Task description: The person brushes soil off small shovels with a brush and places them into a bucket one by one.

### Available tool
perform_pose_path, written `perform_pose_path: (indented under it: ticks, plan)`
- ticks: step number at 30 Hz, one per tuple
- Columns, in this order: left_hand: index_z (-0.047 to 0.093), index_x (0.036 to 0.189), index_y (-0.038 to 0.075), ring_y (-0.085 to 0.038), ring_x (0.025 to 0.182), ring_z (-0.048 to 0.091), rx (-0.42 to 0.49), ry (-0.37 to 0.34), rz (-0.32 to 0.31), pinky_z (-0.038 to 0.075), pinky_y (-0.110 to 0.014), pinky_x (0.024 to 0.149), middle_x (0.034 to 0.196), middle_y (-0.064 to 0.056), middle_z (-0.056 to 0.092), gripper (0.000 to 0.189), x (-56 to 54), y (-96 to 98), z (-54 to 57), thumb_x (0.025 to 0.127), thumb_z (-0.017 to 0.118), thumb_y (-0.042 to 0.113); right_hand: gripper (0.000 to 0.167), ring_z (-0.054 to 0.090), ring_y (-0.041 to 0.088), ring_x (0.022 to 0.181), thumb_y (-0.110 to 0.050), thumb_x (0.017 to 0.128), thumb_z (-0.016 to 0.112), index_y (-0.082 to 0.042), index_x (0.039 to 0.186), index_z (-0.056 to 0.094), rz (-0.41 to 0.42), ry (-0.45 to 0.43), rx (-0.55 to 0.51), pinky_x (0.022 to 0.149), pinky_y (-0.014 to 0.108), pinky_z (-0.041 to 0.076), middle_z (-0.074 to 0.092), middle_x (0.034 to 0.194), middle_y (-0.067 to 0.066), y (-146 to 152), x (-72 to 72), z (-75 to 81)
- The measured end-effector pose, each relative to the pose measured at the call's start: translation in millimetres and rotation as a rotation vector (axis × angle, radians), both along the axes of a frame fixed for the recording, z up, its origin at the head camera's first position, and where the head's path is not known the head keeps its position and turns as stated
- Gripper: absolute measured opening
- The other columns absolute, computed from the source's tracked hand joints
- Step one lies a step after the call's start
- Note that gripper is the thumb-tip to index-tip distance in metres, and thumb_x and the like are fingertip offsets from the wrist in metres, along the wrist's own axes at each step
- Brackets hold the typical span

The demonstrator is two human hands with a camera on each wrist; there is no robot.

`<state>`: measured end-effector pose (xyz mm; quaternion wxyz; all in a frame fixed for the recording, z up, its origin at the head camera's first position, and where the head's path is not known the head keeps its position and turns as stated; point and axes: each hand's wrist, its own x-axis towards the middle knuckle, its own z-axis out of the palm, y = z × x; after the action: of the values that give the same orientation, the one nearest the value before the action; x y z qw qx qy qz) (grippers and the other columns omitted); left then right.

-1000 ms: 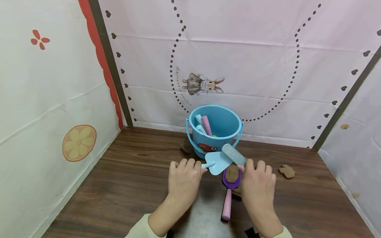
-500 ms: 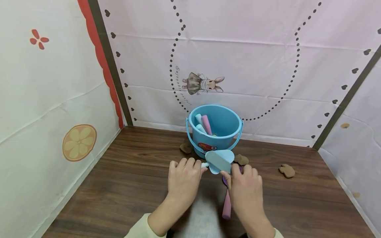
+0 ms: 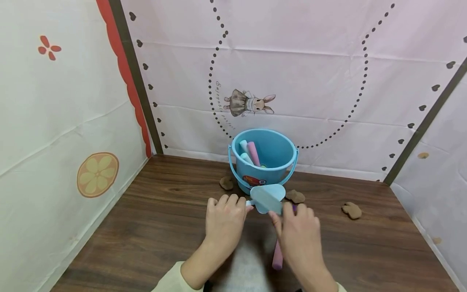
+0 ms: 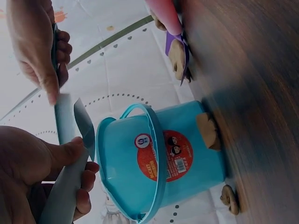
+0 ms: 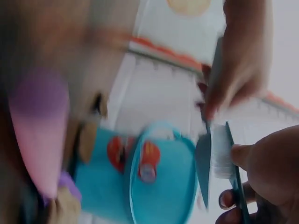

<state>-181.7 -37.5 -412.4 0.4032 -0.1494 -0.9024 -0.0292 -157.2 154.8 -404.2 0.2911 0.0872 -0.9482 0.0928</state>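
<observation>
At the bucket's 6 o'clock we've got left hand, fingers curled round the shovel, right hand gripping the brush, bristles facing blade, presumably bracing the shovel as backing.

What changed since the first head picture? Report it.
The right hand carried the light-blue bristled brush leftward, over the light-blue, broad-bladed trowel, and now hides most of the pink-handled purple scoop. A brown lump near the round blue bucket has come into view. Nothing was taken up or released. The left hand still grips the trowel; the bucket and the far-right brown lump stayed put.
</observation>
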Motion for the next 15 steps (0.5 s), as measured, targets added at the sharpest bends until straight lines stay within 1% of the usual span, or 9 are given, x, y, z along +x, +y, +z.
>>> perform_pose_path:
  ticks: [2,3,5,7,10,12,15]
  plan:
    - [0.075,0.082,0.013,-0.021,0.064,0.058,0.004,0.0,0.001,0.035,-0.036,0.058,0.07,-0.002,0.063,0.037,0.0,0.2,0.7,0.077,0.08,0.05,0.044,0.047,0.028,0.061,-0.047,0.096,0.067,-0.004,0.091,0.057,0.02,-0.001,0.029,0.05,0.038,0.037,0.045,0.071,0.01,-6,1.5,-2.2]
    - [0.076,0.082,0.013,-0.021,0.064,0.058,0.006,0.003,-0.001,0.035,-0.036,0.058,0.071,-0.001,0.063,0.037,0.0,0.3,1.0,0.077,0.08,0.05,0.044,0.047,0.028,0.061,-0.047,0.095,0.068,-0.004,0.091,0.058,0.017,0.004,0.03,0.05,0.039,0.037,0.046,0.071,0.011,-7,1.0,-2.8]
    - [0.075,0.082,0.013,-0.021,0.063,0.057,0.007,0.013,-0.007,0.034,-0.036,0.058,0.07,-0.001,0.062,0.037,0.3,0.7,1.4,0.078,0.078,0.05,0.043,0.048,0.03,0.061,-0.045,0.094,0.07,-0.004,0.09,0.058,-0.013,0.012,0.01,0.05,0.04,0.037,0.046,0.071,0.012,-4,-1.8,-2.7]
    - [0.074,0.08,0.013,-0.02,0.062,0.056,0.004,0.03,-0.014,0.033,-0.035,0.057,0.068,-0.001,0.061,0.038,0.4,0.9,1.0,0.079,0.075,0.052,0.042,0.049,0.033,0.062,-0.043,0.093,0.071,-0.002,0.092,0.06,-0.057,0.026,-0.02,0.051,0.044,0.039,0.047,0.071,0.013,4,-6.1,-1.6]
    - [0.073,0.076,0.013,-0.02,0.059,0.053,-0.004,0.046,-0.024,0.031,-0.034,0.056,0.065,-0.001,0.058,0.039,1.1,0.4,0.4,0.079,0.073,0.052,0.042,0.049,0.036,0.061,-0.041,0.094,0.071,-0.001,0.089,0.058,-0.107,0.038,-0.056,0.052,0.046,0.04,0.045,0.069,0.014,18,-11.1,0.4]
    - [0.072,0.076,0.013,-0.019,0.058,0.053,-0.004,0.042,-0.018,0.031,-0.033,0.056,0.065,-0.001,0.058,0.039,0.9,-0.9,0.7,0.079,0.073,0.052,0.042,0.048,0.035,0.06,-0.04,0.095,0.07,-0.001,0.086,0.056,-0.119,0.042,-0.066,0.051,0.046,0.039,0.044,0.068,0.013,24,-12.8,1.7]
    - [0.072,0.075,0.014,-0.019,0.059,0.053,-0.004,0.017,0.012,0.031,-0.034,0.055,0.066,-0.001,0.058,0.038,-0.6,-4.6,2.5,0.08,0.073,0.051,0.042,0.046,0.033,0.059,-0.038,0.096,0.069,-0.003,0.082,0.051,-0.109,0.035,-0.069,0.05,0.043,0.036,0.041,0.067,0.012,28,-12.6,4.3]
